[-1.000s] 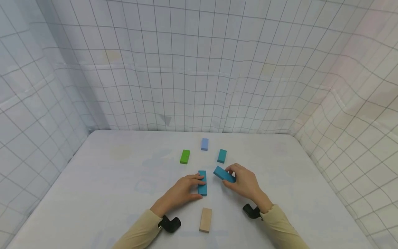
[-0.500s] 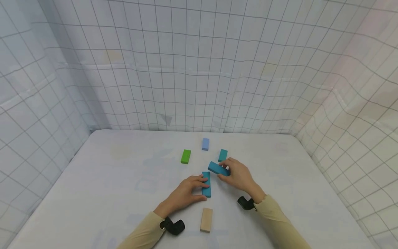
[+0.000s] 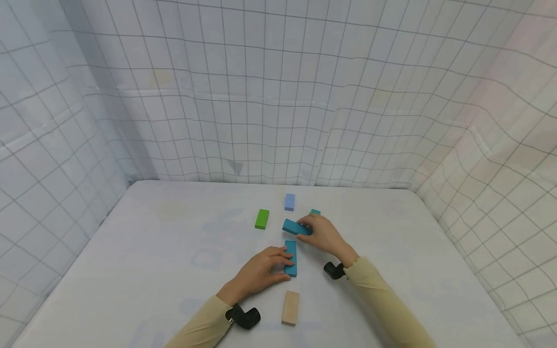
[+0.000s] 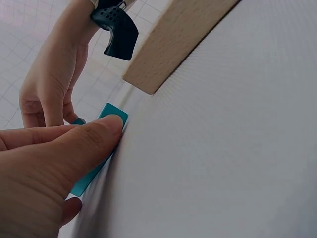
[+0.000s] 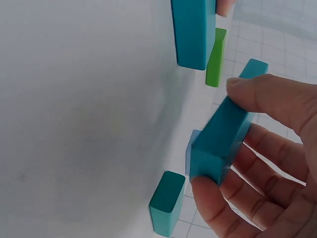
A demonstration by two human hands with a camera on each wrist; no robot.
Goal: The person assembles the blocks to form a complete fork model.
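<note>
Two blue rectangular blocks are in the hands. My left hand (image 3: pixel 260 269) pinches one blue block (image 3: pixel 291 245), which lies lengthwise on the white table. Its thumb presses the near end of that block (image 4: pixel 85 183) in the left wrist view, with the fingers over the far part. Farther out, my right hand (image 3: pixel 324 235) grips the other blue block (image 3: pixel 292 226) above the table, thumb on one side and fingers on the other. In the right wrist view this held block (image 5: pixel 223 126) is tilted and apart from the left hand's block (image 5: pixel 192 34).
A green block (image 3: pixel 262 219), a light blue block (image 3: pixel 289 202) and a teal block (image 3: pixel 315 211), partly hidden by the right hand, lie farther back. A wooden block (image 3: pixel 290 308) lies nearest the person. Gridded white curtains (image 3: pixel 278 121) surround the table.
My right hand has moved left and away from the person with its blue block, now beyond the far end of the other. My left hand and its block have shifted slightly right.
</note>
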